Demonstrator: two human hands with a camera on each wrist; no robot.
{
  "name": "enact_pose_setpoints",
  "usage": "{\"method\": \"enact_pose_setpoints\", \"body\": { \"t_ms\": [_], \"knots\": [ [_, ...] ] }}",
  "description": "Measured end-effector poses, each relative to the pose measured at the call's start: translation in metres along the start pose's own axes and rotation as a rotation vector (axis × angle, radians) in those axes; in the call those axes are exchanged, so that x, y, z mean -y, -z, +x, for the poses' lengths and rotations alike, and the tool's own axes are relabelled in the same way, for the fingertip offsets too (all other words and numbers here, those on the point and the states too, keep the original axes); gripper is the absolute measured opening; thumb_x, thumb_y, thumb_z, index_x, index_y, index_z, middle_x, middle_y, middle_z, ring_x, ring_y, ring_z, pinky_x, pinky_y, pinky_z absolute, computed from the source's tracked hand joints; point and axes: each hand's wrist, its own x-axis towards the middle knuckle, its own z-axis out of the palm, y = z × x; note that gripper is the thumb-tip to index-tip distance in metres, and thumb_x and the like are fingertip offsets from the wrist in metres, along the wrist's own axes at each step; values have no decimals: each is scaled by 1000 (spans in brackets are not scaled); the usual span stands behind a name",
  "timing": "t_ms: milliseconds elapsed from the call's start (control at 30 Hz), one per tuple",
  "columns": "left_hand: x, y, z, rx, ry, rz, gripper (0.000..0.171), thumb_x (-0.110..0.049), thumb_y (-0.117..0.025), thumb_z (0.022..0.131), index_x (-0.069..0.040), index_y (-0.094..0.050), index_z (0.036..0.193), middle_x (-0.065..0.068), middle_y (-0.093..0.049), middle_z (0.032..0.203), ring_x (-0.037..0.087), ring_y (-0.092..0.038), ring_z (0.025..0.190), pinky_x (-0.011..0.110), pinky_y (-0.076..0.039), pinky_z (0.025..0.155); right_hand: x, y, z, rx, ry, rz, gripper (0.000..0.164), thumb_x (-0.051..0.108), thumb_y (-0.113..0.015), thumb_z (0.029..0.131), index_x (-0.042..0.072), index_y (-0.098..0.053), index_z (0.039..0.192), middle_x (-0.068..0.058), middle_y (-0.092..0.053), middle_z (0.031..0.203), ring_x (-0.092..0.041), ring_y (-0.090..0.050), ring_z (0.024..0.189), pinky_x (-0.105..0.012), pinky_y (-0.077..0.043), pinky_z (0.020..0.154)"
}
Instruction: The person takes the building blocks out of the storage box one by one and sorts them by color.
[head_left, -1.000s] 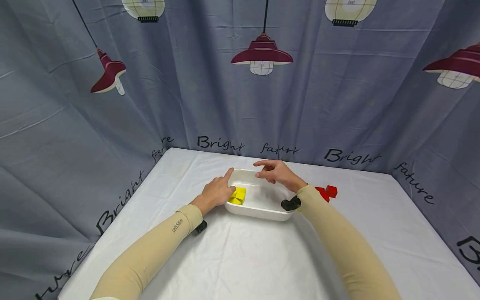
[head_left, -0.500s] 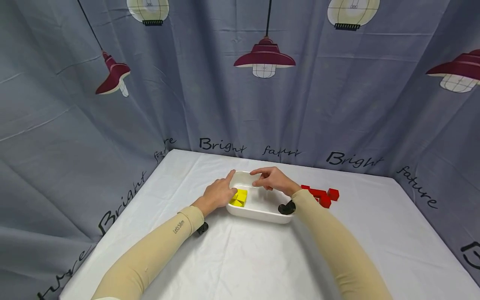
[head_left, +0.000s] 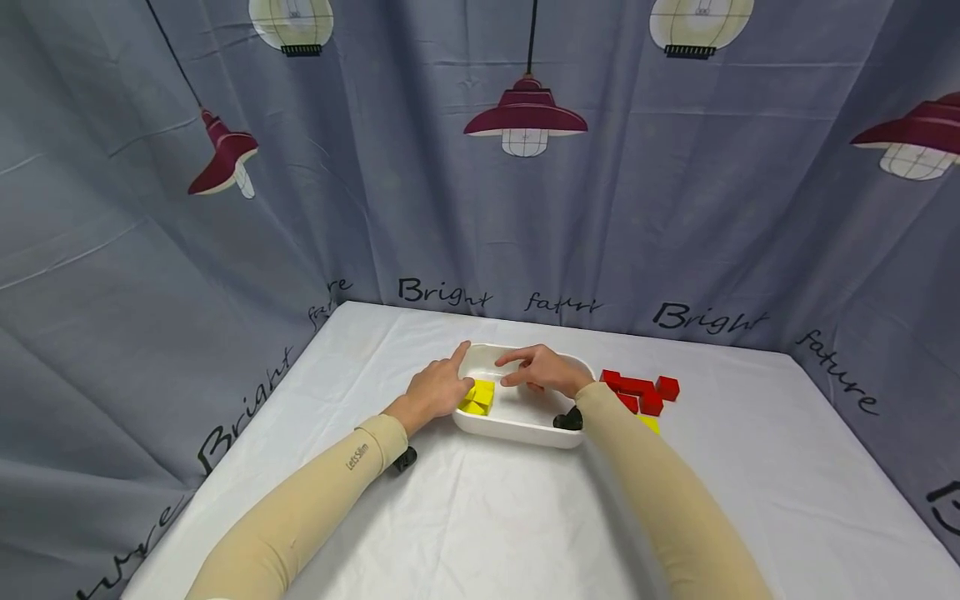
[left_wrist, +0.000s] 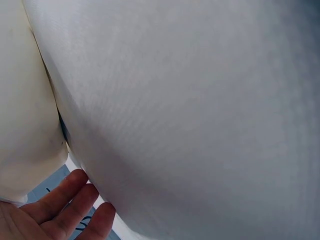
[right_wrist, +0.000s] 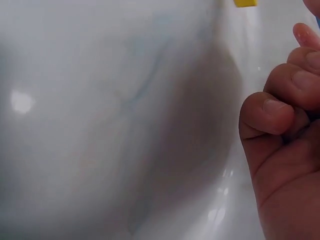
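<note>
A white tray [head_left: 517,433] sits mid-table, with several yellow blocks [head_left: 477,398] grouped at the left end inside. At that end, my left hand [head_left: 435,387] holds the tray's rim; the thumb reaches over beside the yellow blocks. In the left wrist view, fingertips [left_wrist: 102,215] touch a broad white surface, apparently the tray's outside. My right hand [head_left: 543,369] hovers over the tray's interior, index finger and thumb apart and the other fingers curled. The right wrist view shows these curled fingers [right_wrist: 275,110] with nothing visible in them, and a yellow block corner [right_wrist: 245,2] beyond.
Several red blocks [head_left: 636,387] lie on the table just right of the tray. A yellow piece [head_left: 649,423] peeks out beside my right sleeve [head_left: 645,467]. Black wrist devices [head_left: 406,458] hang under both wrists. A grey printed curtain [head_left: 420,208] stands behind the white-covered table [head_left: 480,525].
My right hand has moved left and lower over the tray. More red blocks and a yellow piece have come into sight past the right sleeve. The left hand stays on the rim.
</note>
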Motion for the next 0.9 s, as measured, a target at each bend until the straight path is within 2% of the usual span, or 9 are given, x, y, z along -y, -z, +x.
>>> {"method": "enact_pose_setpoints", "body": {
  "t_ms": [233, 400, 500, 633, 800, 900],
  "knots": [
    [-1, 2, -2, 1, -1, -6, 72, -39, -48, 100, -28, -16, 163, 15, -56, 145, 32, -55, 129, 54, -47, 101, 1, -2, 1, 4, -13, -17, 41, 33, -80, 85, 25, -72, 125, 4, -34, 49, -19, -34, 45, -27, -31, 54],
    [-2, 2, -2, -7, -13, -10, 72, -39, -48, 99, -28, -17, 162, 15, -56, 144, 33, -56, 129, 54, -47, 100, 0, -6, 5, 2, -34, -7, 42, 32, -80, 84, 24, -72, 125, 4, -34, 53, -17, -33, 45, -26, -30, 51],
    [0, 3, -3, -14, -20, -12, 71, -38, -48, 99, -27, -18, 162, 15, -56, 144, 33, -56, 129, 55, -48, 100, 2, -9, 7, -13, -48, -7, 42, 31, -81, 83, 24, -73, 123, 3, -45, 65, -16, -41, 57, -25, -34, 57],
    [-1, 3, -3, -11, -19, -12, 71, -38, -49, 99, -27, -17, 162, 15, -57, 143, 33, -56, 128, 55, -48, 99, 0, -12, 8, -32, -54, -17, 42, 31, -83, 81, 24, -74, 121, 1, -61, 93, -17, -51, 79, -26, -40, 69],
    [-1, 3, -2, -13, -24, -14, 71, -38, -49, 99, -26, -18, 162, 16, -57, 143, 33, -57, 127, 54, -49, 99, -3, -12, 11, -36, -58, -31, 43, 31, -84, 80, 23, -74, 121, -1, -65, 114, -20, -52, 89, -27, -42, 73],
    [-1, 3, -2, -19, -26, -8, 71, -38, -49, 99, -26, -19, 162, 16, -58, 141, 33, -58, 126, 54, -50, 97, -2, -13, 11, -30, -58, -46, 43, 30, -83, 81, 23, -74, 122, -1, -65, 117, -20, -52, 91, -27, -42, 75]
  ]
}}
